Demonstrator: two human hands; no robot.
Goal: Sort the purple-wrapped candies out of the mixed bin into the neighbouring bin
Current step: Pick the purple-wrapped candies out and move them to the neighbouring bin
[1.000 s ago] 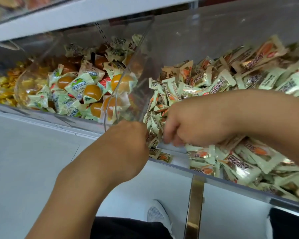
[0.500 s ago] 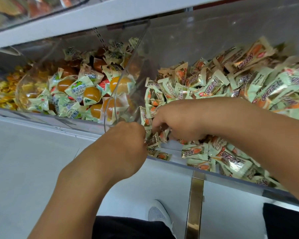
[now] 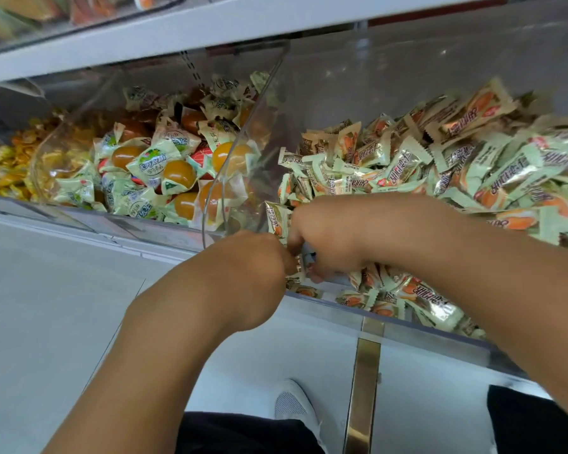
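Since a second ago your right hand [image 3: 333, 239] has slid leftward to the near left corner of the right-hand clear plastic bin [image 3: 417, 326], closing on your left hand [image 3: 246, 273], which stays put at the front rim. Between the two bins stands a curved transparent divider wall [image 3: 243, 152], just beyond both hands. Left of it lies the neighbouring clear bin of orange jelly cups in pale green wrappers [image 3: 151, 172]; further left, a blurred heap of yellow sweets [image 3: 4, 168]. A white shoe [image 3: 292, 404] and a brass floor strip [image 3: 363, 388] show below. Right fingers curl down into the pale green and orange wrapped candies [image 3: 456, 172]; left fingers are hidden, so you cannot tell their state. No purple wrapper is discernible.
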